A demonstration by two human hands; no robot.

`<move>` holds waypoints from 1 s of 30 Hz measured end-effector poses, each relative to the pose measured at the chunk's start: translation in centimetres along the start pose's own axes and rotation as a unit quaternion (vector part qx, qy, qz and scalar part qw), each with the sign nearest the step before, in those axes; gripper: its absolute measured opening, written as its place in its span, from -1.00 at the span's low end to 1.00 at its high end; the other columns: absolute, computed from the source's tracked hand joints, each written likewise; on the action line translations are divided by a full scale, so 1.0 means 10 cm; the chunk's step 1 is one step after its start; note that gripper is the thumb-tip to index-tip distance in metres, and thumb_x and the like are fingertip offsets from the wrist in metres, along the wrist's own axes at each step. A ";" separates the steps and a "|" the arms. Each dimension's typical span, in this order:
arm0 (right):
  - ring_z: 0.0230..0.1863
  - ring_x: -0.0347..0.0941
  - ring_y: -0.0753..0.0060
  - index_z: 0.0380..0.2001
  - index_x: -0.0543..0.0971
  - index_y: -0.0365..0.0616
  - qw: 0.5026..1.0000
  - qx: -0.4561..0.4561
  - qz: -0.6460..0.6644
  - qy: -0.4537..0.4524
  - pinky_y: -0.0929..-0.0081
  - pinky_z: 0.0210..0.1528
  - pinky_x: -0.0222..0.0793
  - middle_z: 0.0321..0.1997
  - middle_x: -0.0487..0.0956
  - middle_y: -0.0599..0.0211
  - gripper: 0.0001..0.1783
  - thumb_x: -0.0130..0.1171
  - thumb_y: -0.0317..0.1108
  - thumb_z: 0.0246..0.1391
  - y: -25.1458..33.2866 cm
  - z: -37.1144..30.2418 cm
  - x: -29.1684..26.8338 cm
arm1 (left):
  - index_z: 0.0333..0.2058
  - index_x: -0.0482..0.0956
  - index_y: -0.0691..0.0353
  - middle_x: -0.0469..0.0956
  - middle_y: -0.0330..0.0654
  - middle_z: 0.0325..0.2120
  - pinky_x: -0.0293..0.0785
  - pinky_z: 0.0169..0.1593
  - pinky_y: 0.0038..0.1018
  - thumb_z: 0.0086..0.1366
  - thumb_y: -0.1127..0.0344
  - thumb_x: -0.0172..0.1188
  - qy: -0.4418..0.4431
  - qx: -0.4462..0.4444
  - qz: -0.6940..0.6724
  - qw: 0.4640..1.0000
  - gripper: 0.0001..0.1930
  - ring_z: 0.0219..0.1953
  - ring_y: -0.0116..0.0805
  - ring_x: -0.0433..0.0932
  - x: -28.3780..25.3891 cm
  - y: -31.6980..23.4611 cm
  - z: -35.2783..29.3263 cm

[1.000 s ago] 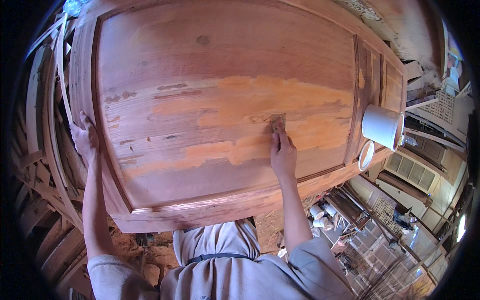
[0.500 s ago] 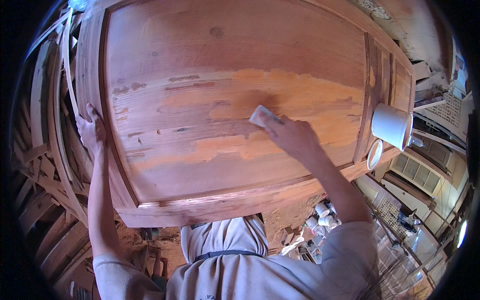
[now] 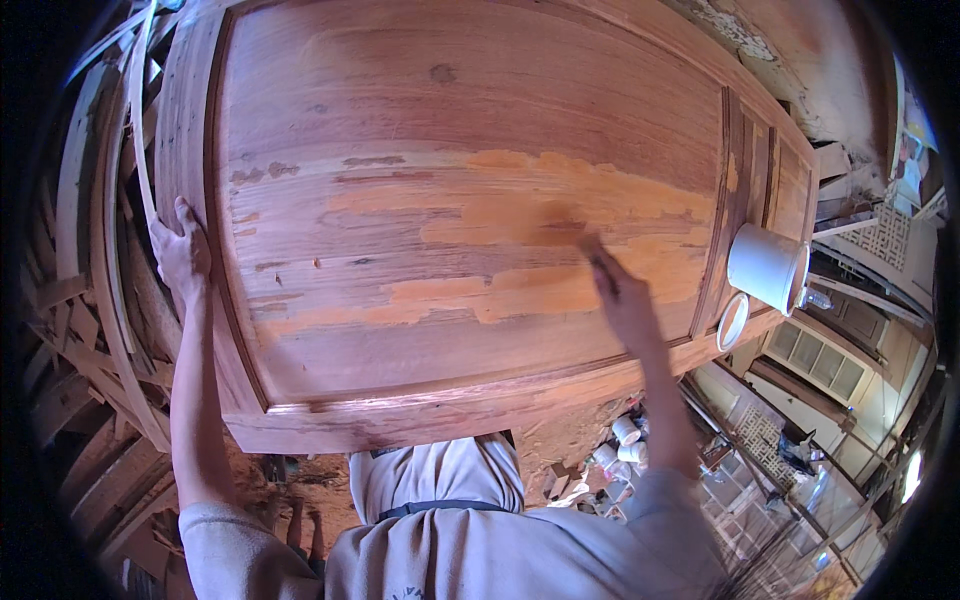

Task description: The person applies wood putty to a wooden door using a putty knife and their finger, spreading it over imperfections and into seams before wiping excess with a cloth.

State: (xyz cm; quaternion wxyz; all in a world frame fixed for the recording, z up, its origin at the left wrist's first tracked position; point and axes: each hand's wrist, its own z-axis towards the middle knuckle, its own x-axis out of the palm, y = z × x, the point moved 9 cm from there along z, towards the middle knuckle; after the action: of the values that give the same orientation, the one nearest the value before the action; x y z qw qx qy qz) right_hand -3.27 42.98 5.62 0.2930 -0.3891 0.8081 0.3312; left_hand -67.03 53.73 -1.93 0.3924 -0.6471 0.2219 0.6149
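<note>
A large framed wooden door (image 3: 450, 110) lies in front of me, with uneven orange filler patches (image 3: 440, 297) across its wide panel. My left hand (image 3: 182, 255) grips the door's left edge, thumb on top and the other fingers partly hidden over the side. Over the right half of the patches, my right hand (image 3: 628, 300) is closed on a small flat rectangular pad (image 3: 592, 246), pinched at its fingertips. The pad is blurred and turned nearly edge-on; its exact kind cannot be made out. Beside it the filler looks smeared and darker.
A white tub (image 3: 768, 268) and its round lid (image 3: 733, 322) rest near the door's right end, with a clear plastic bottle (image 3: 816, 298) beyond. Stacked timber strips (image 3: 85, 190) crowd the left side. Several discarded containers (image 3: 628, 440) lie on the dusty floor below right.
My right hand has swept rightward with the pad, which has turned from showing its pale face to nearly edge-on. My left hand keeps its hold; the whole view has shifted slightly.
</note>
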 end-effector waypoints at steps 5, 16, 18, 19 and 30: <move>-0.33 0.55 -0.13 0.22 0.42 0.07 0.984 -0.047 0.005 -0.170 0.10 -0.27 0.45 -0.33 0.59 -0.09 -0.57 0.00 -0.29 0.29 0.23 -0.04 0.44 | 0.20 0.29 0.35 0.38 0.22 0.14 0.26 0.20 -0.08 0.32 -0.31 -0.11 -0.005 0.007 -0.012 1.000 -0.20 0.17 0.16 0.37 -0.01 -0.05 0.01; -0.35 0.54 -0.15 0.22 0.41 0.03 0.990 -0.053 0.012 -0.127 0.04 -0.31 0.44 -0.37 0.57 -0.12 -0.55 0.03 -0.25 0.27 -0.02 -0.08 0.50 | 0.21 0.28 0.35 0.39 0.24 0.12 0.26 0.20 -0.07 0.32 -0.33 -0.14 0.009 0.002 0.000 1.000 -0.18 0.16 0.19 0.37 0.01 -0.09 -0.03; -0.42 0.52 -0.14 0.23 0.40 0.05 0.975 -0.114 0.005 -0.191 0.00 -0.38 0.42 -0.44 0.54 -0.09 -0.54 0.02 -0.24 0.27 0.05 -0.21 0.52 | 0.20 0.29 0.35 0.40 0.26 0.10 0.27 0.20 -0.08 0.32 -0.33 -0.14 -0.007 0.011 0.002 1.000 -0.19 0.15 0.20 0.38 0.03 -0.03 0.01; -0.42 0.52 -0.15 0.23 0.40 0.06 0.974 -0.081 0.037 -0.209 0.00 -0.37 0.42 -0.44 0.55 -0.08 -0.54 0.02 -0.23 0.27 -0.01 -0.27 0.50 | 0.21 0.29 0.35 0.39 0.26 0.11 0.27 0.20 -0.09 0.32 -0.32 -0.15 0.004 0.012 -0.008 1.000 -0.19 0.15 0.20 0.38 0.03 -0.05 0.02; -0.36 0.55 -0.15 0.22 0.42 0.01 0.985 -0.022 0.004 -0.168 0.08 -0.36 0.42 -0.33 0.59 -0.15 -0.55 0.03 -0.32 0.26 -0.13 -0.09 0.35 | 0.19 0.28 0.43 0.36 0.30 0.13 0.24 0.22 -0.09 0.33 -0.34 -0.18 0.009 0.016 -0.017 1.000 -0.16 0.18 0.21 0.35 0.05 0.01 0.00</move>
State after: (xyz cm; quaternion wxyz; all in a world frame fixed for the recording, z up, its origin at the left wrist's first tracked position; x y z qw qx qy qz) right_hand -4.22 40.13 3.18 0.4148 -0.3313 0.7411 0.4111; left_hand -66.97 53.76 -2.47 0.4112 -0.6497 0.2240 0.5988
